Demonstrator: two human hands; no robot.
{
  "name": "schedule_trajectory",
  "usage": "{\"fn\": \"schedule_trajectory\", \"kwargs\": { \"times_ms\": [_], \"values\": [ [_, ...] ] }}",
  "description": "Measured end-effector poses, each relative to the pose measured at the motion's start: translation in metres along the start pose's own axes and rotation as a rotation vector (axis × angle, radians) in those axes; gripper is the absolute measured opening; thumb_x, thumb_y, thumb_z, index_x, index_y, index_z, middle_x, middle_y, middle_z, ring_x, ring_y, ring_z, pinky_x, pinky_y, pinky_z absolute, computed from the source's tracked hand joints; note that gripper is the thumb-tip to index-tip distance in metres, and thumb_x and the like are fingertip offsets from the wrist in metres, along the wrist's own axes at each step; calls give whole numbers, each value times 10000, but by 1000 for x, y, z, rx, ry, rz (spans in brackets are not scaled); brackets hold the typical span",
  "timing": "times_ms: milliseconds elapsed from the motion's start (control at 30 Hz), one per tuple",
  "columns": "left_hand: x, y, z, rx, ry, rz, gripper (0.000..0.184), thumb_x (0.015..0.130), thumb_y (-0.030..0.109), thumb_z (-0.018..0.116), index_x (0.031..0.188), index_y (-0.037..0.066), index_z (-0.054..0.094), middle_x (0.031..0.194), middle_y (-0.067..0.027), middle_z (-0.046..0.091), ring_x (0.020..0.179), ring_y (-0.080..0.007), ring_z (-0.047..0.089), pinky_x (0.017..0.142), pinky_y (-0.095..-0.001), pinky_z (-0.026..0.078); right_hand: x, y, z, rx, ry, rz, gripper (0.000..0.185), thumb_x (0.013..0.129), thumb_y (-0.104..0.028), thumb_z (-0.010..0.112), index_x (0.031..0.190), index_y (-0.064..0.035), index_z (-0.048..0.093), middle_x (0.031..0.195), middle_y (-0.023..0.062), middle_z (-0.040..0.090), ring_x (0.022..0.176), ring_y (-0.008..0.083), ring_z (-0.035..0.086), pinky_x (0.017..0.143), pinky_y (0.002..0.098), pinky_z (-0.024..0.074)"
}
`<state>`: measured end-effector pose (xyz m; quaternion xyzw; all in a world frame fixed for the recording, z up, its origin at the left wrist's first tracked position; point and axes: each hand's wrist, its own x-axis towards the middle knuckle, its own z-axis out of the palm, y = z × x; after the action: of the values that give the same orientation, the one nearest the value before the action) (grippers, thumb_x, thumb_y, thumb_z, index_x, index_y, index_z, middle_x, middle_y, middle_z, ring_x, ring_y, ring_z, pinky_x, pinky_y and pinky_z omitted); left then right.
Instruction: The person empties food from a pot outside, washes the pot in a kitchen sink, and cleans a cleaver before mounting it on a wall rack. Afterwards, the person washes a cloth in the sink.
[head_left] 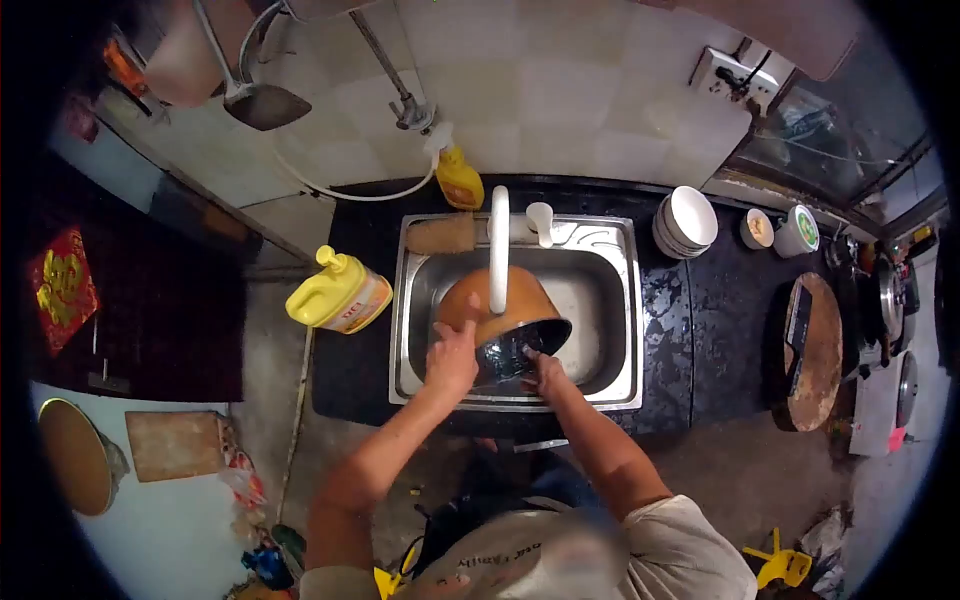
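In the head view, an orange-brown pot [527, 303] with a dark inside sits tilted in the steel sink [637, 320], beneath the white faucet [499, 250]. The left hand [455, 352] lies with fingers extended against its outer wall. The right hand [545, 374] is at its mouth, fingers partly hidden; I cannot tell whether either grips. A yellow jug [340, 293] and stacked bowls [688, 222] stand on the dark surface [665, 340].

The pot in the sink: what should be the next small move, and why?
Perhaps tip the pot a little further over the sink: it already leans toward the near rim, its dark inside glistens as if wet, and the left hand and right hand both touch it.
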<state>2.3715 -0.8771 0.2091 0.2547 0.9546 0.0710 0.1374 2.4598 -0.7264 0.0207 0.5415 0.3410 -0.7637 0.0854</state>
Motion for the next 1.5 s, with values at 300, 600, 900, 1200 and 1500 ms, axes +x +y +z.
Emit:
{"fn": "schedule_trajectory", "kwargs": {
  "times_ms": [300, 600, 900, 1200, 1500],
  "values": [
    [-6, -30, 18, 321, 263, 188, 628, 776, -39, 518, 1354, 185, 421, 1384, -400, 209, 658, -313, 648, 564, -389, 549, -63, -44, 20, -725, 92, -1336, 470, 792, -16, 554, 1254, -67, 479, 1066, 199, 603, 892, 346, 622, 774, 367, 495],
    [-22, -33, -17, 384, 461, 92, 804, 753, -52, 523, 1455, 219, 241, 1374, -394, 251, 604, -328, 637, 567, -375, 555, -124, -152, 33, -1598, -86, -1678, 970, 644, -304, 782, 1433, -127, 246, 1445, 193, 279, 1353, 373, 238, 1067, 538, 242],
    [-45, -35, -12, 412, 508, 52, 811, 726, -60, 534, 1448, 188, 261, 1420, -323, 252, 639, -304, 630, 546, -343, 558, -70, -161, 29, -1962, 18, -1416, 1011, 618, -372, 780, 1426, -58, 258, 1485, 223, 187, 1393, 369, 143, 1096, 475, 234],
    [-53, -24, -5, 458, 556, 182, 722, 774, -31, 531, 1433, 114, 273, 1432, -274, 268, 929, -366, 629, 605, -325, 579, -87, -91, -4, -778, -322, -479, 381, 906, -234, 460, 1262, -106, 507, 1234, 147, 539, 980, 305, 616, 840, 402, 518],
    [-91, -11, 5, 177, 500, 278, 720, 762, -80, 513, 1425, 61, 270, 1486, -238, 184, 949, -410, 577, 776, -415, 508, -42, -20, 1, 582, -263, 85, 339, 933, -165, 384, 1210, 24, 334, 1157, 230, 505, 934, 433, 599, 728, 588, 534]
  ]
}}
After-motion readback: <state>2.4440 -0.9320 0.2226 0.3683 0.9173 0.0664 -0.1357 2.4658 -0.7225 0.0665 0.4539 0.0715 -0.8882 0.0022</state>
